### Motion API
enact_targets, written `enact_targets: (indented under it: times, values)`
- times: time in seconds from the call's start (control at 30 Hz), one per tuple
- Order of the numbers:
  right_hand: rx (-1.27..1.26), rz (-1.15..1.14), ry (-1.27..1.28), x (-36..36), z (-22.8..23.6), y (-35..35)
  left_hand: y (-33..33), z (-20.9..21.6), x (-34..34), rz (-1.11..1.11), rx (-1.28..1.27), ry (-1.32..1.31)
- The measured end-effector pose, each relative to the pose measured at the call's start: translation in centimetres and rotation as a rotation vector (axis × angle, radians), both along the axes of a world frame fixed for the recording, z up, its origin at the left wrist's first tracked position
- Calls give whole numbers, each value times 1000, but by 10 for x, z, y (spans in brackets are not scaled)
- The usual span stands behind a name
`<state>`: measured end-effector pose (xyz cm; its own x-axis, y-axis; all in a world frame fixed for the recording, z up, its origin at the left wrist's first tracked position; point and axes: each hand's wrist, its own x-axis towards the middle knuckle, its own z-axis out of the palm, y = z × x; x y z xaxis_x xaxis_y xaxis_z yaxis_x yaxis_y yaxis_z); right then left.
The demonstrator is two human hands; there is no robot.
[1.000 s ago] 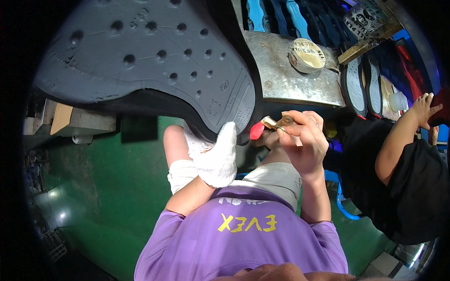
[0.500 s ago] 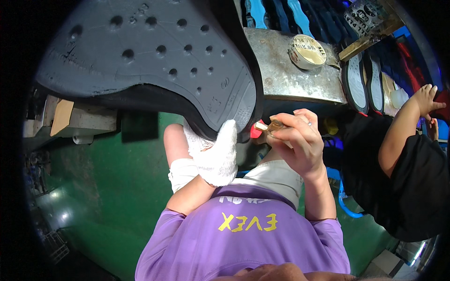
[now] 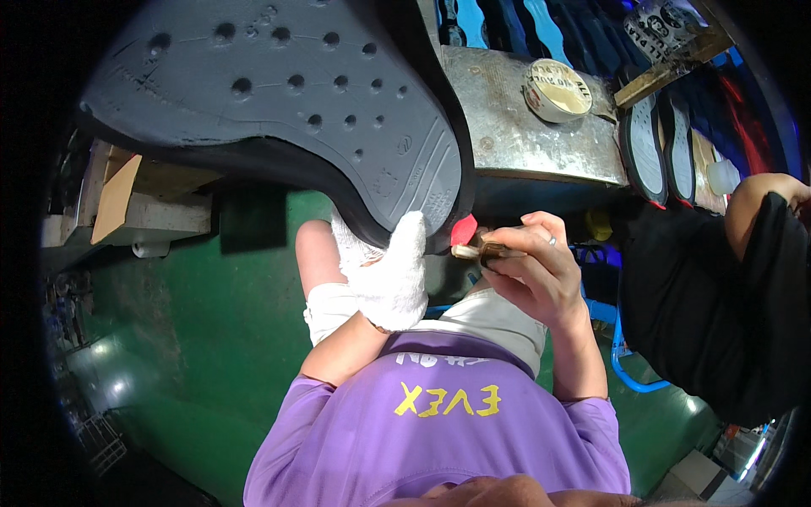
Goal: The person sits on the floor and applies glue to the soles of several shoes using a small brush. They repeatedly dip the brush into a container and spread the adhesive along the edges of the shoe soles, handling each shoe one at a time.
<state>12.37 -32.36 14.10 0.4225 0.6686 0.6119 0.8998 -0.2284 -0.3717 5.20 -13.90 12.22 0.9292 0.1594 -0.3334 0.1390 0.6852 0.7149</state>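
A grey shoe insole with dimples and a black edge looms large at the upper left. My left hand, in a white knit glove, grips its near end, with the thumb lying on the grey face. A small red piece sticks out beside that end. Bare and closed, my right hand pinches a small brown-handled brush. Its pale tip is just below the red piece; whether they touch I cannot tell.
A round tub stands on the worn metal bench. Two insoles with red tips lie to its right. A co-worker in black sits close on my right. At left is a wooden table with cardboard.
The brush tip has moved down from the red piece's right side to below it. The insole has tilted slightly. The co-worker's arm has shifted, and that hand is now mostly out of sight.
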Motion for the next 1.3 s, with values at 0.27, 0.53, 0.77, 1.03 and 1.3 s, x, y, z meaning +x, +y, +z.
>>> enact_targets:
  times: [0.27, 0.53, 0.77, 1.03, 1.3]
  values:
    - [101, -116, 13, -6, 3, -3, 11, -29, 1, -187, -654, -265]
    - [61, -193, -11, -7, -1, 3, 3, -53, -8, 236, -128, -6]
    - [105, -262, -96, 1, -6, -3, 23, -89, -20, 237, -351, 86]
    - [53, -205, -60, 1, 1, -2, -5, -5, -9, 347, 289, -38]
    - [23, -72, -69, -8, 5, -3, -5, 23, -10, 154, 290, -46]
